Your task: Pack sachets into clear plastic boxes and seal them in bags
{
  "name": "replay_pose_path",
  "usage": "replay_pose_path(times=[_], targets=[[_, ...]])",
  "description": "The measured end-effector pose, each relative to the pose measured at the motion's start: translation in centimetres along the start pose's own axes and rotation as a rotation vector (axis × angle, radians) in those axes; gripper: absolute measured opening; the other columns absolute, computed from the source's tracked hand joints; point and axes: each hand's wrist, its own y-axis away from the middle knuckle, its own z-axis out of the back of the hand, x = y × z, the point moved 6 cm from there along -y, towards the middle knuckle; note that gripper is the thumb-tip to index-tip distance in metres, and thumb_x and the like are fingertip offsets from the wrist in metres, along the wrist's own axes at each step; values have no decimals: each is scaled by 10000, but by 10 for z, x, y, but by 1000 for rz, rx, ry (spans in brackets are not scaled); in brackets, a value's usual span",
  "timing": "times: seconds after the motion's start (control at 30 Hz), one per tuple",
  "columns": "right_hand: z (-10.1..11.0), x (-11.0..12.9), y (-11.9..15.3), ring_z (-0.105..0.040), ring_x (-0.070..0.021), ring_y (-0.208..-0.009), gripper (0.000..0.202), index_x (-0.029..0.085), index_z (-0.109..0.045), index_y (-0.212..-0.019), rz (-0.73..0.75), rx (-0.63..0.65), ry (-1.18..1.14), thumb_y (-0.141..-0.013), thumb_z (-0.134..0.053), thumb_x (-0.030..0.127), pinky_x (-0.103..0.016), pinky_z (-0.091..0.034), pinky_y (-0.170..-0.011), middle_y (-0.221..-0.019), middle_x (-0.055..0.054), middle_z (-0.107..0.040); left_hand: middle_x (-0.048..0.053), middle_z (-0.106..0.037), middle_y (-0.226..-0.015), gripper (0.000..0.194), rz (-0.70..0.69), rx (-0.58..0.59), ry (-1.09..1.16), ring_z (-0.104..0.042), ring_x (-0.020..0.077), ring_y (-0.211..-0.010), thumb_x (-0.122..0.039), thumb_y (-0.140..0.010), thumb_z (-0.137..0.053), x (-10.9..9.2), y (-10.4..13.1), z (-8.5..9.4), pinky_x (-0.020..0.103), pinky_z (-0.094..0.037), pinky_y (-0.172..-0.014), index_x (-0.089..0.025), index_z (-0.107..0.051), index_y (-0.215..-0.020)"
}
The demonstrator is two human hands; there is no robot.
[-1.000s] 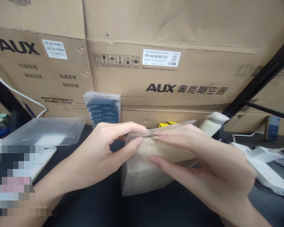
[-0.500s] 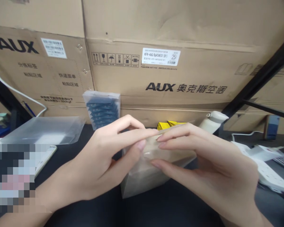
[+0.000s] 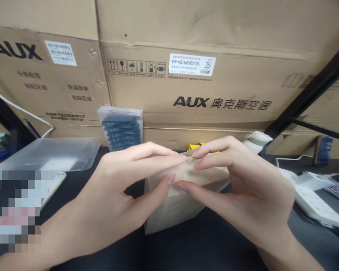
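A beige box-shaped package (image 3: 172,209) with a translucent wrapping stands on the black tabletop in the middle. My left hand (image 3: 124,188) comes in from the left, its thumb and fingertips pressed on the package's top near the front edge. From the right, my right hand (image 3: 251,188) has its thumb on the same front edge and its curled fingers on the top, pinching the wrapping between them. The two thumbs are close together. My fingers hide part of the package's top.
Behind stand a clear box with blue packets (image 3: 121,130), yellow packets (image 3: 194,147), a white bottle (image 3: 257,142) and large cartons (image 3: 147,90). At left are a clear plastic sleeve (image 3: 51,152) and a partly pixelated device (image 3: 55,186); at right, a power strip (image 3: 318,203).
My right hand has moved slightly left and its fingers are more bent. My left hand has shifted a little, its fingertips farther over the top. The view has moved slightly.
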Motion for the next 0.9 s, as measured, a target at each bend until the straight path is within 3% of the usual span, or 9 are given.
replay_pose_path(times=[0.17, 0.23, 0.37, 0.6, 0.73, 0.9], targets=[[-2, -1, -1, -652, -200, -798, 183, 218, -628, -838, -9, 23, 30, -744, -765, 295, -337, -530, -685, -838, -39, -669, 18, -719, -1106, 502, 83, -64, -12, -685, 198, -953, -219, -836, -642, 6, 4, 4, 308, -548, -866, -294, -545, -1322], [-3, 0, 0, -654, -204, -805, 199, 220, -632, -866, -23, 54, 46, -748, -762, 313, -348, -528, -704, -845, -40, -679, 10, -722, -1103, 472, 100, -65, -11, -688, 203, -961, -236, -838, -641, 7, 4, 5, 314, -547, -875, -297, -562, -1300], [-3, -2, 2, -652, -199, -783, 226, 222, -634, -892, -53, 86, 12, -736, -773, 305, -342, -527, -696, -824, -32, -680, -4, -726, -1094, 298, 77, 45, -2, -691, 197, -945, -239, -867, -608, 5, 1, 2, 295, -552, -841, -294, -663, -1155], [-1, -5, 1, -649, -203, -830, 219, 224, -637, -895, -26, 62, -102, -726, -776, 230, -338, -540, -716, -858, -36, -667, 24, -670, -1224, 381, 81, 124, 23, -656, 204, -1046, -217, -916, -533, 5, -1, -3, 311, -532, -905, -298, -574, -1286], [0, -8, 0, -655, -202, -846, 187, 225, -652, -903, -61, 112, -171, -747, -754, 209, -341, -549, -741, -888, -37, -671, 19, -633, -1292, 457, 121, 168, 29, -612, 218, -1147, -240, -926, -514, 6, 0, -7, 326, -508, -963, -315, -482, -1376], [5, -8, 1, -657, -200, -868, 125, 222, -677, -886, -100, 179, -215, -778, -717, 173, -336, -549, -768, -904, -38, -679, 3, -657, -1257, 425, 124, 157, 62, -612, 217, -1153, -263, -941, -486, 4, 1, -7, 328, -500, -983, -323, -502, -1362]])
